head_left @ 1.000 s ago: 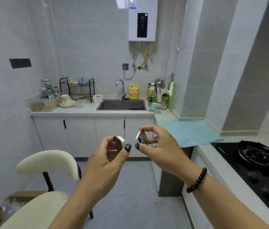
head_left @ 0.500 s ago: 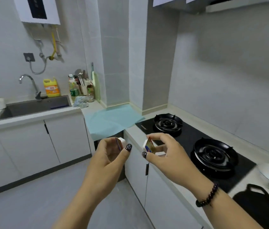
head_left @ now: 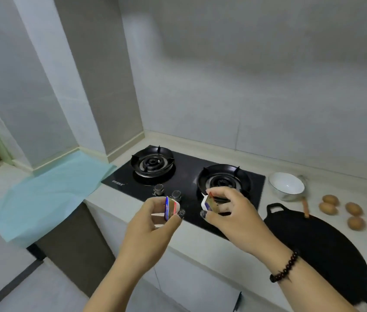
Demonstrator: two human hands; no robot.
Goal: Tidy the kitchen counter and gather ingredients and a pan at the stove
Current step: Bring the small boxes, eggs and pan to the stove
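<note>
My left hand point(head_left: 153, 224) pinches a small foil-lidded portion tub point(head_left: 170, 208) between thumb and fingers, held in the air before the counter edge. Fingers of my right hand point(head_left: 230, 219) curl round a second small portion tub point(head_left: 208, 202), held over the front of the black gas stove point(head_left: 184, 170). A large flat black pan point(head_left: 320, 246) lies on the counter right of the stove. A white bowl point(head_left: 287, 185) stands behind it, with several brown eggs point(head_left: 341, 211) beside it.
A light blue cloth point(head_left: 42, 194) covers the counter left of the stove and hangs over its edge. Two stove knobs point(head_left: 166, 191) sit at the stove's front. Tiled walls close the corner behind. Jars and a rag show blurred at the far left.
The view has swung right from the sink to the stove. Both hands kept hold of their tubs and now hover at the stove's front edge; the pan, bowl and eggs have come into view.
</note>
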